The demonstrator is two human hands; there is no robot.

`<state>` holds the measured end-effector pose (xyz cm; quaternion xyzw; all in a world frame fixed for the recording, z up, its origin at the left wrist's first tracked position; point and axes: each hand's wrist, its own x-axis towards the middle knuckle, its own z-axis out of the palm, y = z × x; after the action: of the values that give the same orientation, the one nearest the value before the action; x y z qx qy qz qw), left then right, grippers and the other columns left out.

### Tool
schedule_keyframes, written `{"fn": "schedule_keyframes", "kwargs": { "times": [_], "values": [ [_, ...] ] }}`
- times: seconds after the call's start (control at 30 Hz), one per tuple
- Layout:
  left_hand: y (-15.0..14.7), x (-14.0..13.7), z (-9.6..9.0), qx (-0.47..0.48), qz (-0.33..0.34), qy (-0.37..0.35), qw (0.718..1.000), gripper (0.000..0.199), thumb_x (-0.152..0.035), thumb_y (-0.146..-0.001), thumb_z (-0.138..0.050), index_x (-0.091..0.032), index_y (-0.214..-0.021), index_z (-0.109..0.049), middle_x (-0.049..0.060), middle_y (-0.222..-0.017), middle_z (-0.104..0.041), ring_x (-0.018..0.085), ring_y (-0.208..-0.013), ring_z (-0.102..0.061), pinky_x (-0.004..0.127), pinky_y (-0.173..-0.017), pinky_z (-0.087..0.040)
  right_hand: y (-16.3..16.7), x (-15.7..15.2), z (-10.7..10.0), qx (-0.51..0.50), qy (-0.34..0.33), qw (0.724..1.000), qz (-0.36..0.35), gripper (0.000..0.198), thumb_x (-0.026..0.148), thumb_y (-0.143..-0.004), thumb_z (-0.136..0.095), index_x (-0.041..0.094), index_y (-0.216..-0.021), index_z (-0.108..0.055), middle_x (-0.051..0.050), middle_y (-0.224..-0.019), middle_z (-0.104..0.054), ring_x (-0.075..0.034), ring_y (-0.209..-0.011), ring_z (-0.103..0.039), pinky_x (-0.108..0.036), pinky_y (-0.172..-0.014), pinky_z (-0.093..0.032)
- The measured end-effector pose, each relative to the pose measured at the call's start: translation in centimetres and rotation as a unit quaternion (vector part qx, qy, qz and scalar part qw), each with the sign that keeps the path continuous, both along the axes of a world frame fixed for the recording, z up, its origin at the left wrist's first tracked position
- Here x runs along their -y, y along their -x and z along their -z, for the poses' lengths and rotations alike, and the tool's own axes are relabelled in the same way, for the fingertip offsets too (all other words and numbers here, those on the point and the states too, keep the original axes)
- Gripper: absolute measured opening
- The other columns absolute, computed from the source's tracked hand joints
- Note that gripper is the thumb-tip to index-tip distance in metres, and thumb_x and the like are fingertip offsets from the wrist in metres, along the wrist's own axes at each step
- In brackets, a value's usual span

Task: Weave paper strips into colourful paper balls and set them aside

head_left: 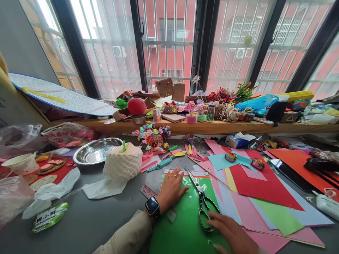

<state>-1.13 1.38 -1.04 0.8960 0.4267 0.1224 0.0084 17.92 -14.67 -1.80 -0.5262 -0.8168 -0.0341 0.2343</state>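
My left hand [171,188], with a ring and a watch at the wrist, lies flat with spread fingers on a glossy green sheet [182,233]. On the same sheet rest metal scissors [200,192], their blades pointing away from me and their handle loops toward me. My right hand [233,231] is at the right handle loops, slightly blurred, with its fingers apart; whether it touches the loops I cannot tell. A pink patterned ruler [148,191] sticks out from under my left wrist. Beyond the scissors a thin wooden stick [212,173] lies slantwise.
Coloured paper sheets [265,180] overlap on the right, with two folded paper balls [231,156] on them. Left stand a coconut in foam netting [123,164], a steel plate [87,151] and a paper cup [22,164]. Crafts and a red ball [136,106] crowd the window ledge.
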Motion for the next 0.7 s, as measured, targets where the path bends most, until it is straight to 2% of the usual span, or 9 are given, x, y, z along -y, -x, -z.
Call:
{"fn": "schedule_keyframes", "kwargs": {
  "times": [0.1, 0.13, 0.17, 0.33, 0.43, 0.53, 0.7],
  "values": [
    [-0.3, -0.4, 0.6, -0.018, -0.013, 0.025, 0.999, 0.053, -0.042, -0.081, -0.041, -0.010, -0.122, -0.038, 0.018, -0.130, -0.038, 0.029, -0.123, -0.031, 0.050, -0.099, -0.027, 1.6, -4.9, 1.5, 0.070, 0.021, 0.997, -0.031, 0.055, 0.025, -0.072, -0.053, 0.025, -0.126, -0.040, -0.009, -0.130, -0.042, -0.030, -0.115, -0.041, -0.044, -0.089, -0.040],
    [-0.2, -0.4, 0.7, -0.019, -0.013, 0.029, 0.999, 0.051, -0.042, -0.082, -0.040, -0.010, -0.122, -0.039, 0.018, -0.130, -0.038, 0.028, -0.123, -0.032, 0.050, -0.100, -0.026, 2.1, -6.0, 2.2, 0.088, 0.032, 0.995, -0.029, 0.060, 0.024, -0.069, -0.054, 0.027, -0.127, -0.039, -0.009, -0.133, -0.037, -0.033, -0.118, -0.037, -0.051, -0.090, -0.036],
    [-0.2, -0.4, 0.9, -0.016, -0.013, 0.029, 0.999, 0.050, -0.041, -0.082, -0.040, -0.011, -0.121, -0.040, 0.017, -0.130, -0.039, 0.028, -0.123, -0.032, 0.050, -0.100, -0.026, 2.5, -6.8, 2.9, 0.088, 0.042, 0.995, 0.003, 0.063, 0.021, -0.066, -0.054, 0.027, -0.127, -0.039, -0.008, -0.136, -0.032, -0.034, -0.121, -0.032, -0.054, -0.091, -0.032],
    [0.0, -0.4, 1.3, 0.013, -0.021, 0.015, 1.000, 0.044, -0.040, -0.080, -0.043, -0.014, -0.116, -0.044, 0.015, -0.128, -0.041, 0.027, -0.121, -0.035, 0.049, -0.099, -0.028, 3.0, -7.4, 5.5, 0.089, 0.098, 0.990, 0.040, 0.065, 0.016, -0.062, -0.046, 0.028, -0.125, -0.041, -0.006, -0.138, -0.028, -0.032, -0.125, -0.025, -0.055, -0.092, -0.029],
    [-0.2, -0.4, 1.3, 0.018, -0.025, 0.019, 0.999, 0.045, -0.041, -0.079, -0.044, -0.013, -0.115, -0.044, 0.015, -0.128, -0.042, 0.027, -0.121, -0.035, 0.048, -0.100, -0.027, 2.8, -7.4, 5.6, 0.101, 0.080, 0.989, 0.077, 0.068, 0.009, -0.058, -0.043, 0.028, -0.123, -0.044, -0.004, -0.137, -0.030, -0.029, -0.125, -0.026, -0.051, -0.094, -0.030],
    [-0.3, -0.4, 1.1, 0.015, -0.028, 0.033, 0.999, 0.048, -0.042, -0.079, -0.043, -0.011, -0.116, -0.043, 0.015, -0.128, -0.041, 0.027, -0.121, -0.034, 0.048, -0.101, -0.025, 1.8, -8.3, 5.3, 0.125, 0.050, 0.985, 0.108, 0.067, 0.004, -0.058, -0.039, 0.027, -0.121, -0.048, -0.003, -0.133, -0.039, -0.027, -0.122, -0.033, -0.046, -0.092, -0.035],
    [-0.3, -0.2, 1.1, 0.020, -0.022, 0.034, 0.999, 0.047, -0.043, -0.079, -0.043, -0.013, -0.115, -0.042, 0.015, -0.128, -0.042, 0.026, -0.121, -0.035, 0.047, -0.101, -0.025, -1.3, -11.1, 5.9, 0.162, -0.014, 0.983, 0.088, 0.065, 0.003, -0.058, -0.038, 0.018, -0.121, -0.049, -0.007, -0.130, -0.042, -0.028, -0.117, -0.040, -0.043, -0.089, -0.040]
  ]
}}
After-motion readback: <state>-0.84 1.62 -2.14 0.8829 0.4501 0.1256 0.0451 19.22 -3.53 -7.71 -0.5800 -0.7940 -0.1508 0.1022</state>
